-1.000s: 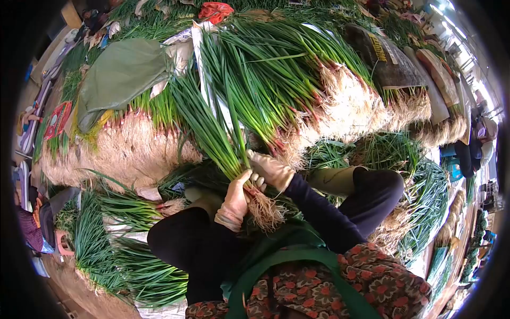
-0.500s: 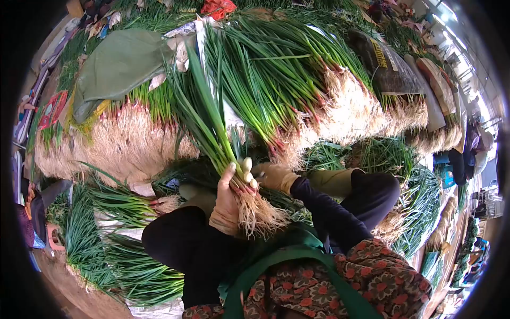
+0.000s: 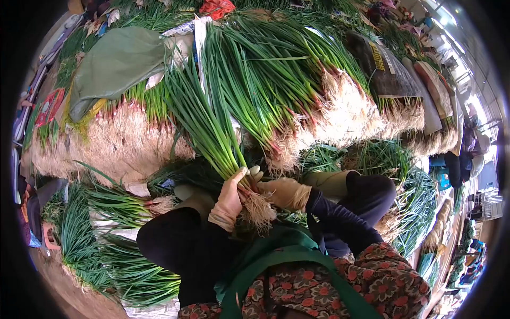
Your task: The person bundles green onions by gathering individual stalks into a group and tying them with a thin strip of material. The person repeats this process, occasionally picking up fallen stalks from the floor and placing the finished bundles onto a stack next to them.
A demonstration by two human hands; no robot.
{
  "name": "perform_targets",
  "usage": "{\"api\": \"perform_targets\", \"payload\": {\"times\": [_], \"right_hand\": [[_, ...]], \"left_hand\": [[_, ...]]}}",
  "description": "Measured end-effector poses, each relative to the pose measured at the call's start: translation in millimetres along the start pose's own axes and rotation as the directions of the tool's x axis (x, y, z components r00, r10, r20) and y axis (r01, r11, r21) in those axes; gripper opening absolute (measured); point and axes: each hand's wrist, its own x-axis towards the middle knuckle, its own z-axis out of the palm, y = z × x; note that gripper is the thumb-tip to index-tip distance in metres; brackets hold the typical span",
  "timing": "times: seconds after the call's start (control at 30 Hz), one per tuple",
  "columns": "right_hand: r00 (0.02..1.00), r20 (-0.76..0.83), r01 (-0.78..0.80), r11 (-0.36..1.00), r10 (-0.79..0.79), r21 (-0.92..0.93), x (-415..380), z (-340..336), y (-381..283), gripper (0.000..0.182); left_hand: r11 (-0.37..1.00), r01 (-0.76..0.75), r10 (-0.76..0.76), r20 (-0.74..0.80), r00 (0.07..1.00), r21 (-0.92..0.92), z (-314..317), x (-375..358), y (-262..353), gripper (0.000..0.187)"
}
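My left hand [image 3: 229, 199], in a pale glove, is wrapped round a bunch of spring onions [image 3: 215, 146] just above the roots. The long green leaves slant up and to the left, and the pale stringy roots [image 3: 258, 212] hang below my fingers. My gloved right hand [image 3: 284, 193] is at the right side of the bunch, its curled fingers against the reddish stem bases. Its fingertips are partly hidden by the stems and roots.
Ahead lies a long heap of spring onions [image 3: 276, 90], roots towards me. A green cloth [image 3: 117, 66] and a dark printed sack [image 3: 385, 66] cover parts of it. More bunches [image 3: 141, 271] lie at my left. My knees [image 3: 366, 196] flank the work.
The bunch in my left hand has turned slightly, its roots drawn in to a tighter clump. My right hand has moved slightly down and right, and now meets the stem bases.
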Motion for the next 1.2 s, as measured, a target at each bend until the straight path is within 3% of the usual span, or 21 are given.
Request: {"api": "perform_targets", "payload": {"times": [0.03, 0.07, 0.13, 0.23, 0.27, 0.3, 0.33, 0.4, 0.5, 0.57, 0.63, 0.67, 0.73, 0.8, 0.87, 0.93, 1.0, 1.03, 1.1, 1.13, 1.2], "right_hand": [[0.993, -0.036, 0.118, 0.986, -0.114, 0.118, -5.4, 6.3, 16.2, 0.034], [0.945, -0.084, -0.322, 0.943, 0.315, -0.087, -2.4, 15.9, 60.1, 0.035], [0.823, -0.16, -0.565, 0.815, 0.545, -0.13, 18.1, -12.0, 64.2, 0.04], [0.753, -0.012, -0.593, 0.67, 0.658, -0.446, 22.8, -6.2, 80.7, 0.039], [0.695, 0.027, -0.692, 0.679, 0.718, -0.244, 30.0, -30.1, 66.6, 0.036], [0.721, -0.155, -0.69, 0.719, 0.676, -0.077, 26.0, -35.3, 66.5, 0.03], [0.7, -0.334, -0.645, 0.76, 0.631, 0.085, 16.0, -39.5, 68.0, 0.025], [0.586, -0.277, -0.464, 0.595, 0.761, 0.656, 0.3, -41.4, 79.8, 0.014], [0.849, -0.111, -0.206, 0.516, 0.517, 0.832, -34.3, -0.8, 92.0, 0.017], [0.937, -0.049, -0.291, 0.85, 0.346, 0.44, -21.7, -10.9, -1.4, 0.024], [0.911, 0.257, -0.37, 0.915, 0.323, 0.159, -22.2, -4.2, -18.7, 0.03], [0.82, 0.447, -0.496, 0.834, 0.358, 0.242, -19.5, -6.0, -19.2, 0.033], [0.948, 0.317, -0.179, 0.876, 0.031, 0.448, -28.8, 29.8, 44.8, 0.035], [0.765, 0.362, -0.573, 0.304, 0.533, 0.761, 9.6, 2.7, 38.2, 0.035], [0.717, 0.447, -0.505, -0.044, 0.535, 0.862, 45.9, -21.0, 15.9, 0.032], [0.686, 0.462, -0.468, -0.145, 0.561, 0.872, 69.8, 4.7, 20.2, 0.025], [0.839, -0.007, -0.418, 0.653, 0.544, 0.631, 74.1, 125.6, 105.1, 0.015], [0.834, -0.05, -0.484, 0.771, 0.55, 0.415, 61.2, 140.3, 105.1, 0.015], [0.818, 0.093, -0.53, 0.679, 0.568, 0.508, 48.8, 118.3, 78.8, 0.018], [0.81, 0.29, -0.522, 0.402, 0.509, 0.752, 41.0, 77.4, 39.3, 0.024], [0.784, 0.442, -0.447, -0.097, 0.436, 0.889, 42.1, 47.3, 28.0, 0.035]], "left_hand": [[0.996, -0.026, 0.028, -0.028, 0.999, 0.084, -7.0, 4.6, 0.2, 0.03], [0.999, -0.036, 0.037, -0.064, 0.997, 0.015, -3.4, 3.4, 1.1, 0.027], [0.99, -0.059, 0.041, -0.136, 0.99, -0.131, 3.7, -1.2, 0.5, 0.022], [0.99, -0.051, 0.031, -0.141, 0.99, -0.134, 13.0, -11.1, 6.0, 0.017], [0.986, -0.05, 0.028, -0.143, 0.989, -0.156, 13.1, -13.5, 7.8, 0.017], [0.977, -0.027, 0.039, 0.056, 0.998, -0.212, -5.5, -2.2, 4.0, 0.019], [0.978, -0.043, 0.051, 0.035, 0.998, -0.204, -1.6, -5.2, 6.2, 0.022], [0.984, -0.049, 0.05, 0.003, 0.999, -0.172, 14.0, -11.8, 9.9, 0.027], [0.998, -0.053, 0.055, 0.057, 0.997, -0.047, 13.7, -2.9, 9.4, 0.037], [0.997, -0.065, 0.067, 0.037, 0.997, -0.032, 12.0, -4.3, 7.5, 0.038], [0.996, -0.079, 0.08, 0.019, 0.997, -0.037, 15.0, -4.6, 4.1, 0.037], [0.996, -0.084, 0.084, 0.015, 0.996, -0.036, 16.7, -4.6, 2.9, 0.036], [0.992, -0.105, 0.103, -0.032, 0.994, -0.071, 11.3, -2.3, 0.5, 0.032], [0.991, -0.097, 0.095, -0.031, 0.995, -0.092, 6.6, -1.6, -3.5, 0.028], [0.991, -0.085, 0.088, 0.021, 0.996, -0.107, 7.0, 0.9, -3.7, 0.025], [0.992, -0.105, 0.107, 0.018, 0.994, -0.071, 6.7, -1.4, -4.4, 0.021], [0.986, -0.149, 0.153, 0.047, 0.987, -0.072, 6.0, -8.1, -6.7, 0.018], [0.974, -0.198, 0.215, 0.192, 0.957, -0.107, 12.1, -11.7, -5.5, 0.014], [0.967, -0.167, 0.197, 0.15, 0.969, -0.191, 20.7, -15.2, 0.1, 0.013], [0.961, -0.163, 0.194, 0.123, 0.973, -0.225, 19.1, -14.3, -1.4, 0.013], [0.987, -0.1, 0.099, -0.014, 0.995, -0.122, 9.4, -7.5, -0.5, 0.016]]}}
